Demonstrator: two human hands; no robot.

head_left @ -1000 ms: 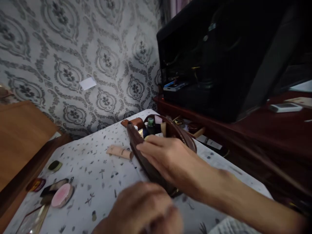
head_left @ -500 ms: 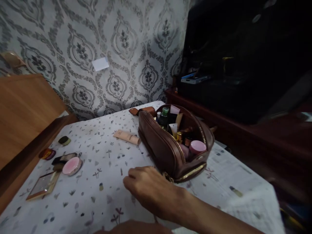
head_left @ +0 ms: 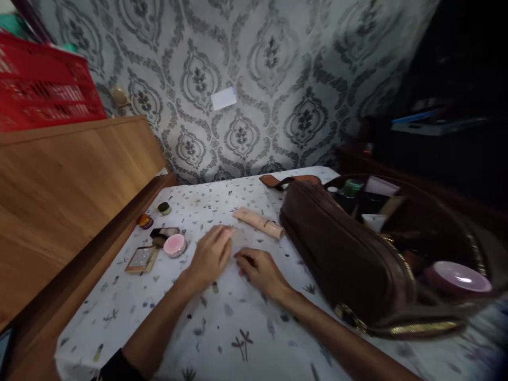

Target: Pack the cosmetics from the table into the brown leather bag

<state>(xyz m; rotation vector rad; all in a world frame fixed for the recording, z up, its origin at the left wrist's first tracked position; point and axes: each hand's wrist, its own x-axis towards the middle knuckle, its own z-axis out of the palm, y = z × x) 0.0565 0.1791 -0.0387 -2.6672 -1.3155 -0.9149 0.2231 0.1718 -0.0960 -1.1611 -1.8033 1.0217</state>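
My left hand [head_left: 211, 255] lies flat on the patterned white tablecloth [head_left: 222, 328], fingers stretched toward a beige tube [head_left: 259, 223] just beyond its fingertips. My right hand [head_left: 260, 270] rests beside it with fingers curled down onto the cloth; whether anything is under them is hidden. To the right stands an open brown toiletry bag [head_left: 349, 259] stuffed with bottles, tubes and a pink-lidded jar [head_left: 456, 277].
Left of my hands lie a round pink compact [head_left: 175, 245], a square gold compact [head_left: 142, 259], a dark case [head_left: 163, 232] and two small pots [head_left: 145, 220]. A wooden cabinet [head_left: 67, 180] with a red crate [head_left: 39, 84] borders the left edge. Dark furniture stands at right.
The view swung left and closer. My right hand left the bag and came down onto the cloth. My left hand moved forward onto the table beside it, near the tube.
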